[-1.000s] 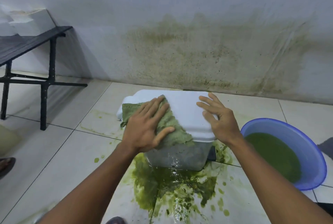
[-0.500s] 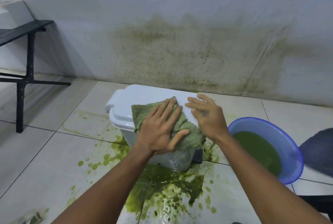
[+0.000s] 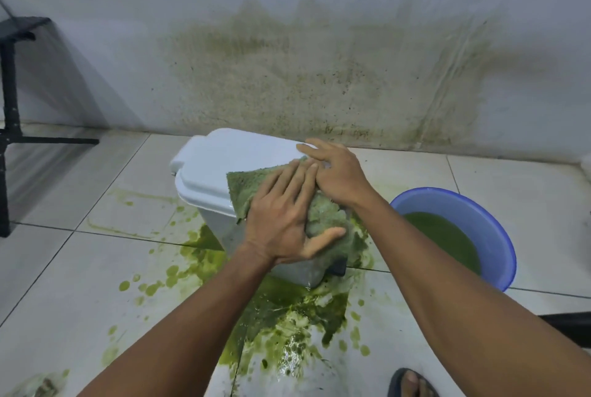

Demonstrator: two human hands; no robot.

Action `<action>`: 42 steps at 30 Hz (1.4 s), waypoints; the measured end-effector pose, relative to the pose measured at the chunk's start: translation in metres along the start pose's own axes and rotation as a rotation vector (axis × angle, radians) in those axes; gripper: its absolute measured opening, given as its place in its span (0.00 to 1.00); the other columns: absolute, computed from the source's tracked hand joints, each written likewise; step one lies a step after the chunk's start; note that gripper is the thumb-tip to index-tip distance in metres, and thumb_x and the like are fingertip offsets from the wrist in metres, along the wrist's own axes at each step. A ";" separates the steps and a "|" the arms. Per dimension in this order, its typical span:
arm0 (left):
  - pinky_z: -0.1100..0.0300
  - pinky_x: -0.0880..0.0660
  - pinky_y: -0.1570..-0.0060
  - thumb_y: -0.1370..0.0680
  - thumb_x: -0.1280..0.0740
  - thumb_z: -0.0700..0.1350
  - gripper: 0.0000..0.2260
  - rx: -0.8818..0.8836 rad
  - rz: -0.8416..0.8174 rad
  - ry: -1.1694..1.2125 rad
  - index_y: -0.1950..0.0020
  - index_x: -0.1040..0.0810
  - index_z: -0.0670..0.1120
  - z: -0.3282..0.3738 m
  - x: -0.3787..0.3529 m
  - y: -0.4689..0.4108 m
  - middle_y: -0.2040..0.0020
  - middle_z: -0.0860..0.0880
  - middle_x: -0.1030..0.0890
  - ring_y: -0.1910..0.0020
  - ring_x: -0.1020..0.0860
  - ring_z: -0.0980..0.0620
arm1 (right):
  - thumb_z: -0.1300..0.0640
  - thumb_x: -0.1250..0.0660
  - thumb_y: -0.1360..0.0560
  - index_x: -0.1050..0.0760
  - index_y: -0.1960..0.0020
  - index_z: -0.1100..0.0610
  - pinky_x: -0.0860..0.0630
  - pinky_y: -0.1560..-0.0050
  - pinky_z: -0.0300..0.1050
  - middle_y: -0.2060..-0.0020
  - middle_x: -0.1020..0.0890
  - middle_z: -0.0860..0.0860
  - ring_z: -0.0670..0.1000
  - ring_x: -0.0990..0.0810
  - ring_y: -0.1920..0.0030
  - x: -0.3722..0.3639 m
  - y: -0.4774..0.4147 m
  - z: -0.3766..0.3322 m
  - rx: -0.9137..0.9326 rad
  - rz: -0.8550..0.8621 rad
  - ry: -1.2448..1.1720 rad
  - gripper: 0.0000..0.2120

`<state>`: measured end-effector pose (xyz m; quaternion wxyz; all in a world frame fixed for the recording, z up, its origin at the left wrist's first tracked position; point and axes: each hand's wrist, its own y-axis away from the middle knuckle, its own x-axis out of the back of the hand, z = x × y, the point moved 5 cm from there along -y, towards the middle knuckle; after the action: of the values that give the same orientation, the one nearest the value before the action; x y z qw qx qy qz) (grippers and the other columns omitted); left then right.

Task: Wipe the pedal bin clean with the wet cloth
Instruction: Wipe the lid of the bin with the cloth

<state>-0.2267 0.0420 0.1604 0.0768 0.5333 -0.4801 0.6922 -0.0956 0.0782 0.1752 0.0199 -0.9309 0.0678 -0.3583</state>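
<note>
Fingers [image 3: 295,185] of the left hand [image 3: 281,220] lie flat and slightly spread, pressing the wet cloth [image 3: 246,188] onto the white lid of the pedal bin [image 3: 211,166]. Fingers of the right hand [image 3: 339,176] are extended, held loosely together, resting on the lid's far right edge and touching the cloth. Head view: the bin stands on the tiled floor [image 3: 64,268], with a green spill [image 3: 287,310] at its 6 o'clock and a blue basin [image 3: 486,227] of green liquid at its 3 o'clock.

A home wash area: tiled floor [image 3: 527,204], stained plaster wall [image 3: 319,83] (green splashes), plastic basin [image 3: 499,236].
</note>
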 end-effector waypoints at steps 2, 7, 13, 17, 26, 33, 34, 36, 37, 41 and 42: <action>0.43 0.33 0.27 0.27 0.35 0.73 0.45 -0.083 -0.028 0.050 0.24 0.30 0.38 -0.009 0.001 -0.002 0.25 0.40 0.28 0.25 0.30 0.42 | 0.57 0.42 0.18 0.28 0.28 0.45 0.46 0.22 0.54 0.24 0.32 0.46 0.53 0.40 0.24 0.006 0.002 0.005 -0.014 0.014 0.087 0.20; 0.41 0.35 0.26 0.28 0.31 0.71 0.47 -0.133 -0.071 0.120 0.22 0.34 0.39 -0.059 0.010 0.011 0.21 0.42 0.35 0.22 0.36 0.44 | 0.50 0.43 0.16 0.30 0.26 0.44 0.49 0.27 0.47 0.23 0.34 0.44 0.53 0.41 0.25 0.009 0.007 0.014 -0.050 0.024 0.136 0.18; 0.41 0.39 0.24 0.29 0.35 0.72 0.48 -0.054 -0.086 0.060 0.22 0.34 0.37 -0.026 0.000 0.011 0.22 0.40 0.33 0.22 0.36 0.42 | 0.50 0.43 0.16 0.30 0.26 0.45 0.48 0.28 0.47 0.23 0.35 0.45 0.53 0.41 0.25 0.008 0.006 0.013 -0.048 0.036 0.145 0.18; 0.44 0.38 0.24 0.28 0.34 0.70 0.44 0.024 -0.061 0.085 0.24 0.31 0.39 0.009 -0.007 -0.001 0.24 0.42 0.29 0.23 0.33 0.43 | 0.54 0.44 0.16 0.31 0.26 0.45 0.49 0.26 0.48 0.23 0.36 0.47 0.53 0.41 0.24 0.008 0.007 0.012 -0.026 0.025 0.166 0.19; 0.39 0.36 0.26 0.27 0.35 0.69 0.45 -0.055 -0.157 0.239 0.20 0.38 0.40 -0.060 0.009 0.014 0.20 0.43 0.37 0.21 0.37 0.43 | 0.50 0.43 0.16 0.30 0.26 0.45 0.49 0.27 0.50 0.23 0.36 0.45 0.53 0.41 0.24 0.006 0.006 0.018 -0.029 0.027 0.128 0.18; 0.43 0.40 0.23 0.28 0.33 0.71 0.46 0.029 -0.128 0.122 0.23 0.33 0.39 -0.004 -0.004 0.005 0.23 0.42 0.31 0.22 0.35 0.44 | 0.53 0.44 0.16 0.32 0.26 0.44 0.47 0.25 0.52 0.22 0.36 0.46 0.53 0.41 0.24 0.004 0.010 0.015 0.034 0.063 0.207 0.19; 0.44 0.41 0.23 0.29 0.32 0.71 0.46 0.027 -0.132 0.131 0.22 0.33 0.40 -0.002 -0.004 0.003 0.23 0.42 0.31 0.22 0.35 0.44 | 0.54 0.45 0.16 0.32 0.25 0.44 0.47 0.24 0.52 0.22 0.37 0.46 0.53 0.42 0.23 0.004 0.011 0.015 0.043 0.059 0.202 0.20; 0.44 0.42 0.22 0.29 0.32 0.73 0.48 -0.030 -0.173 0.162 0.20 0.36 0.42 -0.010 -0.003 0.001 0.21 0.44 0.34 0.21 0.37 0.46 | 0.53 0.44 0.16 0.33 0.25 0.44 0.48 0.24 0.50 0.22 0.38 0.45 0.52 0.44 0.23 0.006 0.014 0.016 0.052 0.043 0.180 0.20; 0.45 0.42 0.22 0.29 0.33 0.73 0.48 -0.064 -0.200 0.182 0.19 0.38 0.43 -0.020 -0.001 0.001 0.20 0.45 0.36 0.21 0.38 0.47 | 0.53 0.44 0.16 0.33 0.25 0.44 0.48 0.24 0.50 0.22 0.38 0.45 0.52 0.44 0.23 0.006 0.014 0.017 0.056 0.038 0.169 0.19; 0.49 0.44 0.22 0.26 0.41 0.75 0.45 0.055 -0.238 0.216 0.19 0.39 0.45 -0.090 0.010 0.000 0.19 0.46 0.39 0.21 0.39 0.47 | 0.52 0.43 0.16 0.32 0.26 0.44 0.47 0.25 0.51 0.22 0.38 0.45 0.51 0.43 0.23 0.006 0.014 0.017 0.069 0.049 0.151 0.19; 0.50 0.44 0.21 0.25 0.45 0.75 0.45 0.115 -0.261 0.194 0.19 0.39 0.45 -0.106 0.010 -0.007 0.19 0.46 0.39 0.21 0.39 0.47 | 0.51 0.43 0.16 0.31 0.26 0.44 0.46 0.24 0.52 0.22 0.38 0.45 0.52 0.43 0.23 0.005 0.013 0.018 0.070 0.053 0.151 0.19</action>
<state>-0.2975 0.1209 0.1755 0.1814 0.5254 -0.3566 0.7509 -0.0816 0.0641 0.1645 0.0565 -0.8979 0.0811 -0.4289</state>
